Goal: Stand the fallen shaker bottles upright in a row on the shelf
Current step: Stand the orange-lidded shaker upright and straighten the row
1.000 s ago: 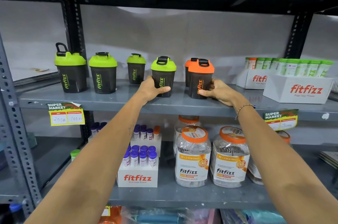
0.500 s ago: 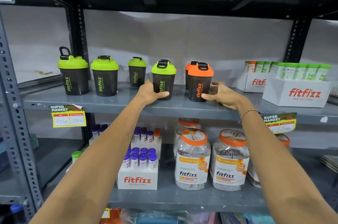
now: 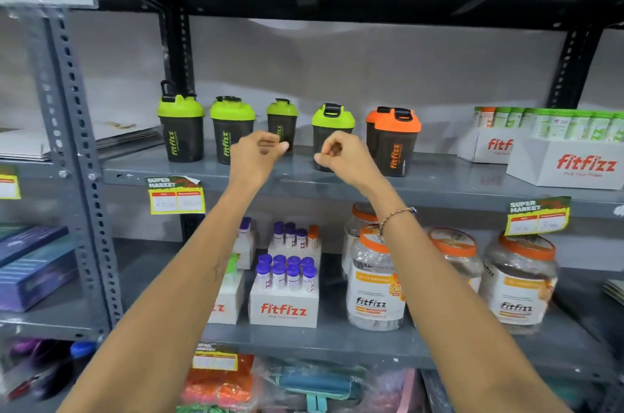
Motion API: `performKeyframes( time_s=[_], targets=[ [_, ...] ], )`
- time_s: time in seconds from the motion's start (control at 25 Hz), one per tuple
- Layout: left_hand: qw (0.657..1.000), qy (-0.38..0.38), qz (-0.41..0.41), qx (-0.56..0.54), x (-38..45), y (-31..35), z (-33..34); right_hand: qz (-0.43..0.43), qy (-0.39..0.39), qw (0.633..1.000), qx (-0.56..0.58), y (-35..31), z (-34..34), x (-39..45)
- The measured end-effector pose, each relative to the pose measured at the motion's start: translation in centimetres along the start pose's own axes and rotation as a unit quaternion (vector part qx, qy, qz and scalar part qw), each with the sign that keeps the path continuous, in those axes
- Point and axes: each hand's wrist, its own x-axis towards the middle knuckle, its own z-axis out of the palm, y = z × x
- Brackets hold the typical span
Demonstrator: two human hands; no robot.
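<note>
Several dark shaker bottles stand upright in a row on the grey shelf (image 3: 439, 184). From the left: green-lidded bottles (image 3: 181, 129), (image 3: 232, 122), a smaller one further back (image 3: 282, 117), and another (image 3: 332, 120). Two orange-lidded bottles (image 3: 395, 139) stand at the right end, one behind the other. My left hand (image 3: 258, 152) hovers in front of the shelf with fingers curled, holding nothing. My right hand (image 3: 341, 156) is loosely curled in front of the fourth green bottle, also holding nothing and touching no bottle.
White Fitfizz boxes of tubes (image 3: 567, 156) fill the shelf's right end. Below stand orange-lidded jars (image 3: 374, 291) and a box of purple-capped tubes (image 3: 285, 294). Grey perforated uprights (image 3: 84, 176) frame the left. A price tag (image 3: 175, 195) hangs off the shelf edge.
Both hands have let go of the green and orange bottles and pulled back from the shelf, fingers curling in. The view has shifted left and down slightly.
</note>
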Motion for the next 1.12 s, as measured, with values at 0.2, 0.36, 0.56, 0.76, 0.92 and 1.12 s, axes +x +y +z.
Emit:
performKeyframes(
  time_s=[0.2,0.36,0.56,0.76,0.92,1.12],
  targets=[
    [0.996,0.079,0.039,-0.031,3.2,-4.6,-9.1,0.026,0.002,0.999,0.032,-4.6,6.8,3.6],
    [0.994,0.105,0.023,0.023,6.9,-9.3,-14.5,0.064,0.084,0.993,0.06,-6.2,11.3,6.0],
    [0.995,-0.049,-0.09,-0.002,10.7,-14.1,-16.2,0.134,0.071,0.985,0.085,-5.8,14.6,7.5],
    [0.976,-0.175,-0.122,-0.039,11.9,-16.4,-15.4,0.16,0.022,0.981,0.111,-5.4,16.4,8.2],
    [0.975,-0.184,-0.116,-0.049,12.6,-16.4,-14.6,0.173,0.045,0.976,0.126,-5.0,16.4,8.8],
    [0.975,-0.181,-0.121,-0.038,12.4,-15.6,-13.1,0.17,0.045,0.976,0.131,-4.0,15.8,8.7]
  ],
)
